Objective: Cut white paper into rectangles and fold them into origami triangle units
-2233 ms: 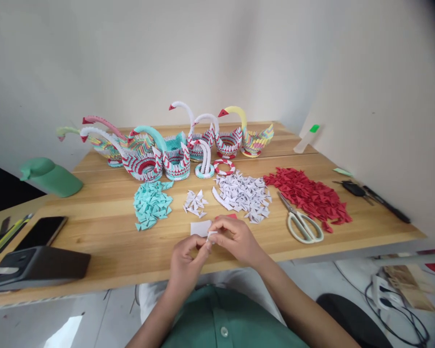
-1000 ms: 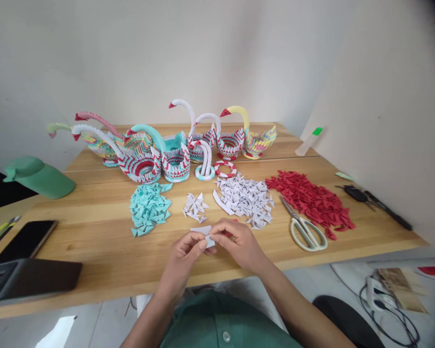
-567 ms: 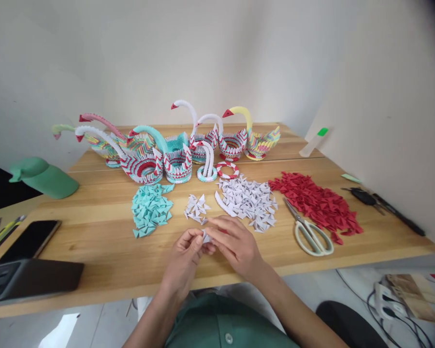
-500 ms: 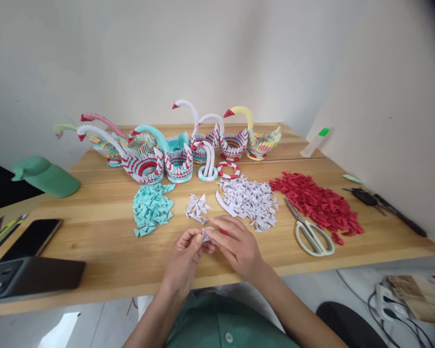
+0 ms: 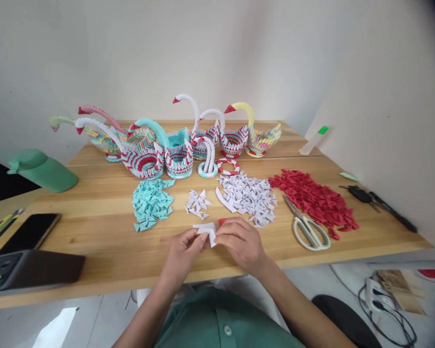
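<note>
Between my hands, over the near part of the table, is a white folded paper piece [image 5: 210, 231], bent like an angled strip. My left hand [image 5: 183, 249] pinches its left part between thumb and fingers. At its right end, the fingertips of my right hand [image 5: 241, 241] close on the edge. A bit of red [image 5: 222, 221] shows behind the right fingers; whether that hand holds it I cannot tell. Just beyond lie a small group of white paper triangles [image 5: 197, 204], a larger white heap [image 5: 252, 198] and a curved white strip of joined pieces [image 5: 224, 200].
Teal triangles [image 5: 152, 205] lie left, red triangles [image 5: 317, 200] right, beside white-handled scissors [image 5: 308, 232]. Several paper swans [image 5: 179, 162] and a red-white ring [image 5: 228, 166] stand behind. At left are a green jug [image 5: 43, 171], a phone [image 5: 31, 232] and a dark box [image 5: 36, 270].
The white paper piece, compact between my fingers before, now spreads out as a wider angled strip. My right hand has shifted slightly to the right, its fingers more curled. The view has tilted a little.
</note>
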The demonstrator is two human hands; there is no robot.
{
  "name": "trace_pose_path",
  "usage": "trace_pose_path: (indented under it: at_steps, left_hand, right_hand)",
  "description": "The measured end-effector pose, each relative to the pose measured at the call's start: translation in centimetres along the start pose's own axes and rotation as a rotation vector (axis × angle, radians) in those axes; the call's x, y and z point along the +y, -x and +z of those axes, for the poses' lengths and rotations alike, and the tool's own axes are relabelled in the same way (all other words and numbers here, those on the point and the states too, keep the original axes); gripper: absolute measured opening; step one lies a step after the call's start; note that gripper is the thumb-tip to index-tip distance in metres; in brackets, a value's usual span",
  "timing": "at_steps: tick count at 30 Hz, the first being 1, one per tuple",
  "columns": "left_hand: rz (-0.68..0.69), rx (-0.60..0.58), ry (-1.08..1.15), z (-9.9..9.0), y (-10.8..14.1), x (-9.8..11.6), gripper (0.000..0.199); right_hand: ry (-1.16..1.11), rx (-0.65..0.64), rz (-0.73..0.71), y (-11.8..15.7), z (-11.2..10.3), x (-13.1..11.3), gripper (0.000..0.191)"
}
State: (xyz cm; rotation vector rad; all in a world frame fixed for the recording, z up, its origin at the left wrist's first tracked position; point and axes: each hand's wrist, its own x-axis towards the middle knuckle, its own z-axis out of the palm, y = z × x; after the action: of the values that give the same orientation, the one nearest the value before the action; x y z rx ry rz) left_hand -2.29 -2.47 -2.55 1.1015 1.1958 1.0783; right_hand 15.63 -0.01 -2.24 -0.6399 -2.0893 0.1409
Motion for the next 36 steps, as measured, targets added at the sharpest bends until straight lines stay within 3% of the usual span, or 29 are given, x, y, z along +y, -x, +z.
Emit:
trace_pose_path:
  at_steps: [4,13,19,28,32,36]
  left_hand:
    - [0.062,-0.028,-0.057,-0.1,-0.1,-0.5,0.024]
    - [0.118,0.026,-0.262,0.0,0.4,-0.7,0.027]
    - [0.133,0.083,-0.164,0.5,0.5,-0.6,0.021]
    - [0.018,0.069,0.026,1.0,0.1,-0.9,0.026]
    - [0.055,0.069,0.012,1.0,0.5,-0.7,0.023]
    - [0.089,0.096,-0.036,1.2,1.0,-0.4,0.023]
  right_hand:
    - [-0.045,-0.016,0.003,-0.2,-0.3,0.1,0.021]
    - [-0.044,-0.078,0.054,0.4,-0.2,0.7,0.021]
    - [-0.039,-0.032,0.059,0.4,0.1,0.3,0.018]
    - [0.006,-0.043,0.053,0.8,0.0,0.2,0.017]
    - [-0.082,0.01,0.155,0.5,-0.2,0.0,0.012]
    - [-0.281,0.021,0.44,0.0,-0.3,-0.5,0.011]
